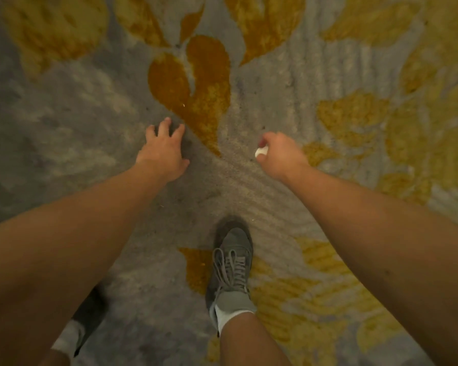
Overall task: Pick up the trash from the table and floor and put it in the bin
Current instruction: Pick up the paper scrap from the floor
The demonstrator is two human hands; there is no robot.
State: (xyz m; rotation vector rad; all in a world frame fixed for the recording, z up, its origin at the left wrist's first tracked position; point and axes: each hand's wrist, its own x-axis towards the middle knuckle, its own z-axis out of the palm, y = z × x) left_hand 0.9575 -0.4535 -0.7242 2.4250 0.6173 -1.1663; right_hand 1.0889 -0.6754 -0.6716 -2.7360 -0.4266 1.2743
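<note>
Above the grey-and-gold carpet (275,83), the right hand (278,154) pinches a white scrap (260,152); left hand (162,151) fingers spread apart.

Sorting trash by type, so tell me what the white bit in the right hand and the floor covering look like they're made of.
White bit: probably crumpled paper or tissue, matte; too small to be certain. Floor covering: pile carpet, grey with ochre leaf shapes, fuzzy and streaked.

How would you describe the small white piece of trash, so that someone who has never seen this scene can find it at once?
Start from the grey carpet with yellow leaf shapes, then the grey laced shoe at bottom centre. Above and right of it is the right hand, closed. The white scrap sits in its grip, the only bright white thing at the fingers; the left hand is open and empty.
</note>
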